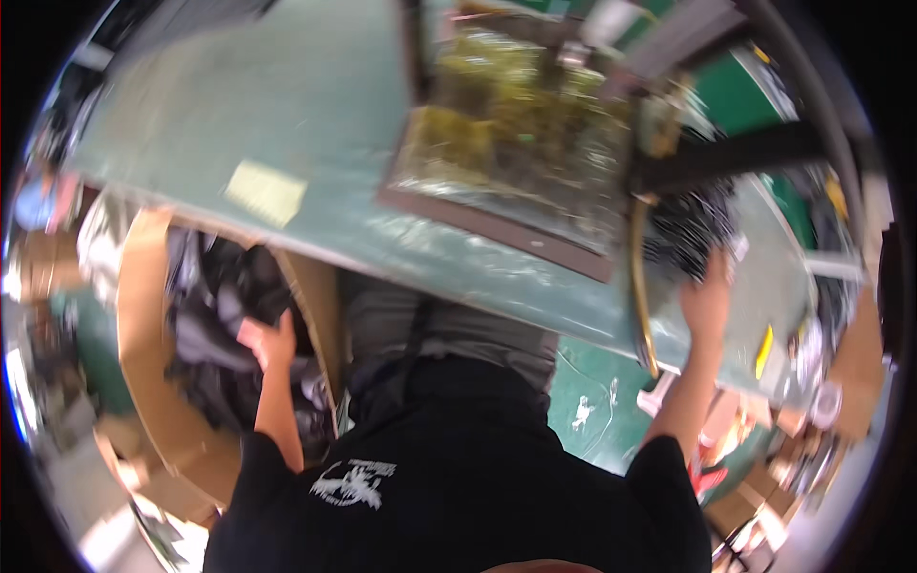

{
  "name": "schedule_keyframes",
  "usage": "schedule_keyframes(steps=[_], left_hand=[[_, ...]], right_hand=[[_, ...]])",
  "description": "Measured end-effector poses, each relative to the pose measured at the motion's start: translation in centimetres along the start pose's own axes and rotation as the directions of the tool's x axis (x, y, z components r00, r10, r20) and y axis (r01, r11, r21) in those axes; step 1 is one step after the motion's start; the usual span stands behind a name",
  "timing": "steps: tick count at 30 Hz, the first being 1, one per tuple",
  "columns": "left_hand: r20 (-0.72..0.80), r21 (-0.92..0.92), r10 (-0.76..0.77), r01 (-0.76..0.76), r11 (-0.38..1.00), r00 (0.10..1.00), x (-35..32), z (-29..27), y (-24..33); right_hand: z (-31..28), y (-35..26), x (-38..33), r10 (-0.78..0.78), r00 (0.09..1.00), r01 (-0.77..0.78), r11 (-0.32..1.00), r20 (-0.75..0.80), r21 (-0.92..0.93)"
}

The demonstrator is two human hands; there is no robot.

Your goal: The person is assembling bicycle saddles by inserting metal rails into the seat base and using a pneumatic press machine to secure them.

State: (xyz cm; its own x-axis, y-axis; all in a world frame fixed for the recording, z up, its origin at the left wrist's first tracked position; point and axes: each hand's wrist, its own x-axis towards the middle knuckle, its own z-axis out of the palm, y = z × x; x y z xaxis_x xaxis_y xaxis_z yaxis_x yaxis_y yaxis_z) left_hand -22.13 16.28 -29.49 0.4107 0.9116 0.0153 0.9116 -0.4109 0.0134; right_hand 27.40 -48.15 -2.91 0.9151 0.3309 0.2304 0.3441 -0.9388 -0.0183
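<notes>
Dark pieces (212, 296) are already piled in the carton (143, 320) left of the desk (334, 115), left hand (269, 341) spread wide; atop it, a black bundle (680, 234) remains, right hand (708, 282) beside it, grip unclear.

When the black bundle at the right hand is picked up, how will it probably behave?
The black bundle is probably floppy, as its outline looks loose and irregular. Its bright streaks suggest a slippery surface, though blur makes this uncertain. Spread on the table, it seems unlikely to roll.
</notes>
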Motion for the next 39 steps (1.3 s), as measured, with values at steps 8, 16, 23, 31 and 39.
schedule_keyframes(steps=[8, 16, 23, 31, 39], left_hand=[[0.125, -0.079, -0.502, 0.513, 0.855, 0.856, 3.4, -5.5, 1.7], [0.235, 0.032, -0.414, 0.419, 0.907, 0.879, 7.7, -8.3, -2.0], [-0.083, -0.137, -0.384, 0.371, 0.918, 0.919, 9.0, -25.7, -4.6], [0.251, -0.922, -0.167, 0.184, -0.34, 0.953, 8.2, -34.4, 6.4], [0.474, -0.793, 0.503, 0.599, -0.113, 0.723, -2.0, -25.8, 28.2]], right_hand=[[-1.1, 2.5, 1.6, -0.002, 0.977, -0.017, 0.996, 0.213, 0.09], [-0.3, 5.3, 2.3, -0.049, 0.979, 0.019, 0.989, 0.2, 0.148], [-2.0, 5.9, 1.5, -0.091, 0.976, 0.103, 0.993, 0.2, -0.05], [-6.8, -4.7, 3.3, -0.067, 0.99, 0.073, 0.996, 0.124, -0.043], [-13.5, -6.1, -0.5, 0.095, 0.986, -0.134, 0.943, 0.14, 0.305]])
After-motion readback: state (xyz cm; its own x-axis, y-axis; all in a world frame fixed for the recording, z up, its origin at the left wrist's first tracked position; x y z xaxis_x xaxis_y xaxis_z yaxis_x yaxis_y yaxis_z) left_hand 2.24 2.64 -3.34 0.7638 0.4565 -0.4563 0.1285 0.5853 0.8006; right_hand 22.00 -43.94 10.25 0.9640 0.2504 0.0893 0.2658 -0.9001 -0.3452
